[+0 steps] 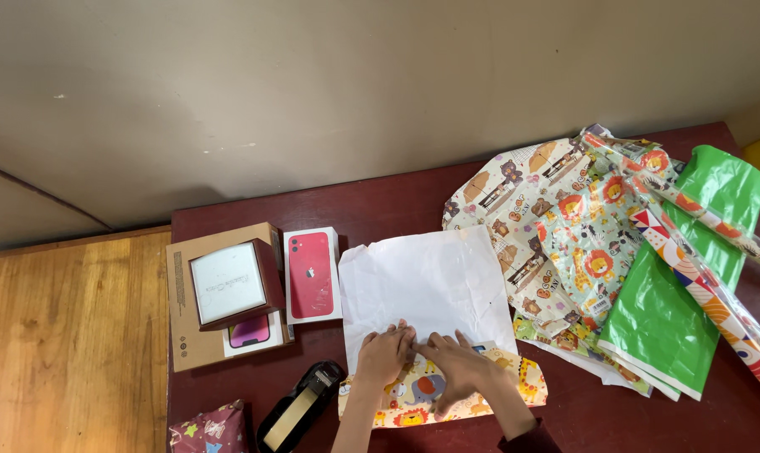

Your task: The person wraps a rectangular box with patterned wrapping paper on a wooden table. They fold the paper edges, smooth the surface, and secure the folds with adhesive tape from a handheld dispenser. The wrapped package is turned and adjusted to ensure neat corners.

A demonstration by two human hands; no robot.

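Observation:
A sheet of wrapping paper (426, 285) lies white side up on the dark red table (396, 205). Its near edge is folded over, showing a yellow animal print (527, 377). My left hand (383, 356) and my right hand (457, 367) lie side by side, palms down, pressing on that folded edge. The fingers of both point away from me and touch at the fold. Neither hand grips anything. What is under the fold is hidden.
A black tape dispenser (300, 407) sits left of my left hand. Further left are a red phone box (311, 275), a cardboard box (197, 344) with smaller boxes on it, and a wrapped maroon parcel (208, 432). Loose animal-print sheets (556, 226), green paper (690, 277) and rolls (707, 289) lie right.

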